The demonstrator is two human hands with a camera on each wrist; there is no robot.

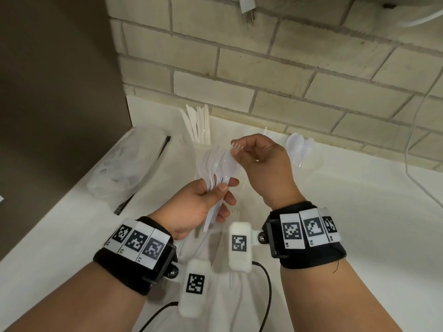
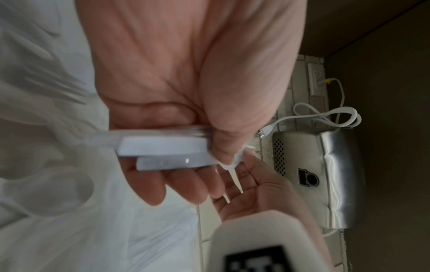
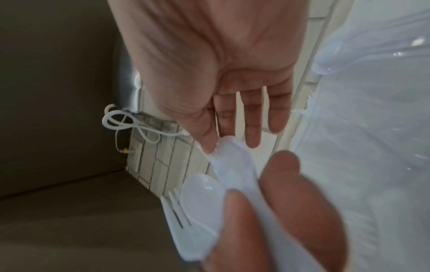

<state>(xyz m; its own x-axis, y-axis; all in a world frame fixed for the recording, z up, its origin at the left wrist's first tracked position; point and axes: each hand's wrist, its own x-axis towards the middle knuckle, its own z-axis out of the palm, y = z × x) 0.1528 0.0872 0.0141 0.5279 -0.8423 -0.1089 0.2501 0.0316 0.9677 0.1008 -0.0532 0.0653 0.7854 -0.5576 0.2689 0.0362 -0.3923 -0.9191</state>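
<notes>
My left hand [image 1: 220, 190] grips a fanned bundle of white plastic forks and spoons [image 1: 217, 168] by the handles, above the white counter [image 1: 335, 212]. The stacked handles [image 2: 163, 147] show in the left wrist view under my thumb. Just above the bundle, my right hand [image 1: 239, 149] pinches the tined head of one white fork [image 1: 237, 146] between thumb and forefinger. In the right wrist view a spoon bowl [image 3: 202, 191] and fork tines [image 3: 174, 208] stick out past my left fingers [image 3: 291, 202].
Against the tiled wall [image 1: 287, 68] stand clear cups, one with knives [image 1: 199, 125], one with spoons [image 1: 299, 147]. A crumpled plastic bag [image 1: 127, 168] lies left, beside a brown cabinet side [image 1: 48, 92]. A white cable [image 1: 412, 152] hangs right. A loose fork [image 1: 236, 214] lies under my hands.
</notes>
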